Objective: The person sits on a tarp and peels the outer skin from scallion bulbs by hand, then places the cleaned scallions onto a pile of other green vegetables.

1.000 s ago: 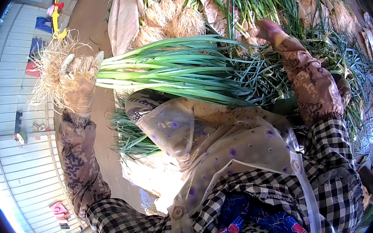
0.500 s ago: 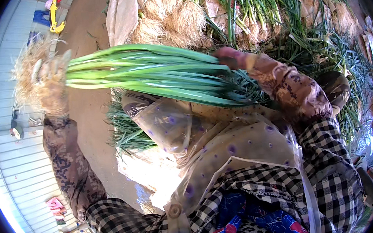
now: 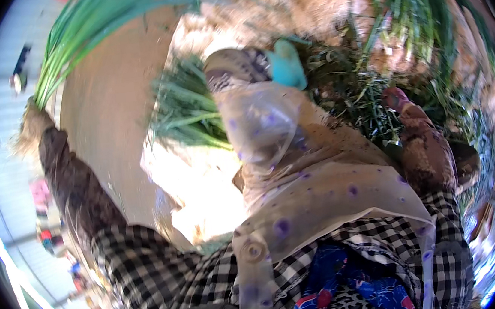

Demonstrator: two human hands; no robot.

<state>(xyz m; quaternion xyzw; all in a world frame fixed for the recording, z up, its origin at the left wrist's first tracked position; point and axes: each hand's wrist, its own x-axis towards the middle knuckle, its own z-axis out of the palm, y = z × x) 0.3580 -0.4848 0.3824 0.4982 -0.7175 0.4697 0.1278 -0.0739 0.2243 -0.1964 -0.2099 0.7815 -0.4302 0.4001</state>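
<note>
My left hand (image 3: 37, 121) is raised at the far left, closed round the root end of a bunch of green onions (image 3: 87, 35). The long green leaves sweep up and to the right in a blurred arc along the top edge. Away from the bunch, on the right, my right hand (image 3: 397, 99) hangs low over a heap of loose green trimmings (image 3: 351, 83). Its fingers are blurred, and I cannot make out whether they are closed on any leaf.
More green onions (image 3: 414, 22) lie at the far right. Beside my leg, another pile of green onions (image 3: 185, 104) rests by a bright pale sheet (image 3: 195, 175). A turquoise object (image 3: 287, 66) sits by my knee. Brown floor (image 3: 112, 96) stretches along the left.
The bunch has swung from across my lap up toward the far side, still in my left hand. My right hand has come off the leaf ends and dropped to the right. My view has shifted.
</note>
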